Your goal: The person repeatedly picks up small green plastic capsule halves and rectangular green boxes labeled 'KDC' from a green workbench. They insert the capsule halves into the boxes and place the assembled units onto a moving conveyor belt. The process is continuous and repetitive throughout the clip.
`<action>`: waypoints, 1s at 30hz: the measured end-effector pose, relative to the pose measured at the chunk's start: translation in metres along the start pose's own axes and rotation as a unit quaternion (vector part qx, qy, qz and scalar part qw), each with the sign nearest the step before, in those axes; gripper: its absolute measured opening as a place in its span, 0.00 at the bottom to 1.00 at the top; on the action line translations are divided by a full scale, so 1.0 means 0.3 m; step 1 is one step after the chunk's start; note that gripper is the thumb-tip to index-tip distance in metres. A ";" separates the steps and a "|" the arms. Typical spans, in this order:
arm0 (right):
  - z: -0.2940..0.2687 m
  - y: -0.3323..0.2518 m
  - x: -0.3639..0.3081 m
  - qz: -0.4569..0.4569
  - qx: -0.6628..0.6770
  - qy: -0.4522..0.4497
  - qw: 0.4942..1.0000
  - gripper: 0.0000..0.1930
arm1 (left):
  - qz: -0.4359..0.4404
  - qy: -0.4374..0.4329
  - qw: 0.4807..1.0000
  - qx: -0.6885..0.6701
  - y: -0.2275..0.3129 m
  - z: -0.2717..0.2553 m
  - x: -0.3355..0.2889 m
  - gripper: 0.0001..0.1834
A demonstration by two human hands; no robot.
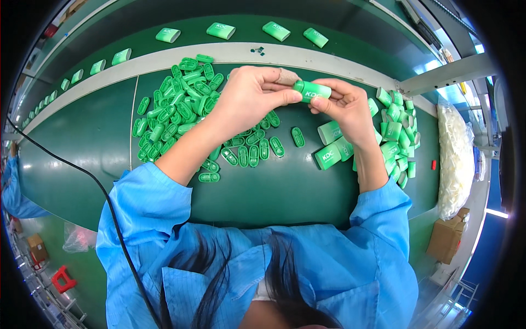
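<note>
Between both hands, over the far part of the table, is a small green plastic housing, flattened, with a darker green end piece on its left side. My left hand pinches that darker end with thumb and index finger; a tan plaster wraps the index finger. The fingers and thumb of my right hand close on the lighter right end. Under my left forearm spreads a heap of green oval end caps, with a lone cap to its right. Beside my right forearm lies a heap of green housing sleeves.
Past a pale rail, a green belt carries spaced housings. A black cable hangs across the left side. At right are a clear bag of white pieces, a carton and a small red object.
</note>
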State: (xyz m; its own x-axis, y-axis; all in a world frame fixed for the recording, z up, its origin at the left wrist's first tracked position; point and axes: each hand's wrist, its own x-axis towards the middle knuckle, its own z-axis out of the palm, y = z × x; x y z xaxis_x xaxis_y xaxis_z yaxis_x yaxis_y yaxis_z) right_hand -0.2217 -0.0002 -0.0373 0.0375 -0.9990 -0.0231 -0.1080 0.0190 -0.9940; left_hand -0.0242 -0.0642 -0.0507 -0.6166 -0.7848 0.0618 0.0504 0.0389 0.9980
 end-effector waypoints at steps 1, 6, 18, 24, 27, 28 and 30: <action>0.002 0.002 0.000 0.003 -0.004 0.004 1.000 0.16 | 0.002 0.005 1.000 0.004 -0.005 0.002 0.000 0.16; 0.009 -0.012 -0.001 -0.019 -0.043 0.033 0.998 0.16 | 0.063 0.033 0.995 0.074 -0.006 0.017 0.003 0.15; 0.057 0.008 -0.018 -0.087 -0.181 0.093 0.975 0.13 | 0.213 0.148 0.911 0.321 -0.054 0.102 -0.043 0.16; 0.086 0.001 -0.011 -0.123 -0.301 0.153 0.933 0.12 | 0.193 0.140 0.920 0.312 -0.067 0.100 -0.033 0.19; -0.010 -0.007 0.114 -0.137 -0.323 0.153 0.924 0.15 | 0.189 0.141 0.939 0.251 -0.036 0.080 0.002 0.20; -0.069 -0.005 0.173 -0.130 -0.318 0.150 0.927 0.16 | 0.216 0.098 0.927 0.290 -0.035 0.074 -0.003 0.20; -0.204 0.038 0.299 -0.091 -0.396 0.219 0.887 0.19 | 0.267 0.009 0.893 0.363 -0.036 0.059 -0.022 0.21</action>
State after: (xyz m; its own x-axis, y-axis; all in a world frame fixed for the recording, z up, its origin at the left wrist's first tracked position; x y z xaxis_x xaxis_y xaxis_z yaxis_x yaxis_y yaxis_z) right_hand -0.2805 -0.0919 -0.0441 -0.2459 -0.9054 0.3460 -0.8106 -0.0036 -0.5856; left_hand -0.0347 -0.0486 -0.0617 -0.6439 -0.5436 0.5384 -0.1925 0.7962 0.5737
